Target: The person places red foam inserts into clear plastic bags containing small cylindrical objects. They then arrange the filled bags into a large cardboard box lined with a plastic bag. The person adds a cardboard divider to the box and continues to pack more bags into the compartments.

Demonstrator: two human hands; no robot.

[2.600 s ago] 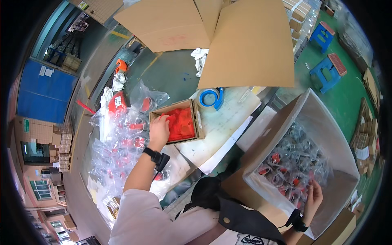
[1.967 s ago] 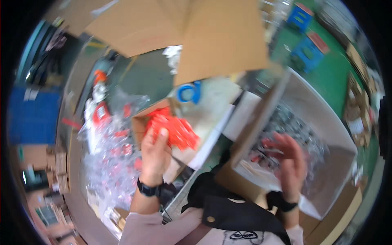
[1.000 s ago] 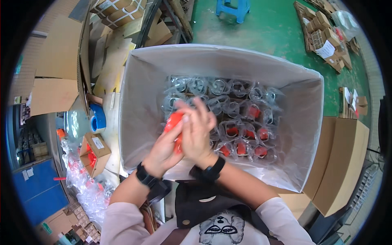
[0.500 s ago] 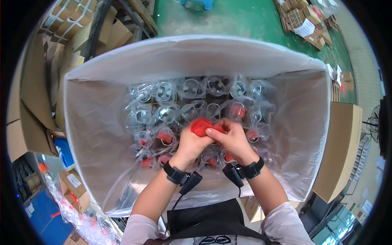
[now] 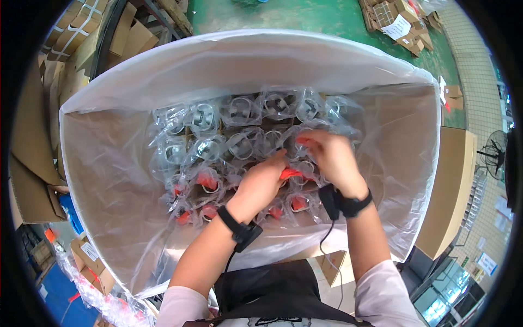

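Red parts point(image 5: 207, 180) show through clear bags point(image 5: 239, 111) at six o'clock; the liner point(image 5: 245, 60) is milky white, the floor point(image 5: 305, 16) green, both wristbands point(image 5: 239, 231) black.

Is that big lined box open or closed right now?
Open. The large box shows no lid; its clear liner folds over the rim, and bagged parts lie exposed inside.

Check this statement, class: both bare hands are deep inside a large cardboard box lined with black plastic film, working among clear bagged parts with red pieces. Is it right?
Not quite. The head view shows the film lining of the large cardboard box is clear and whitish, not black. The rest holds: the left hand and right hand are both inside, among clear bagged parts with red pieces.
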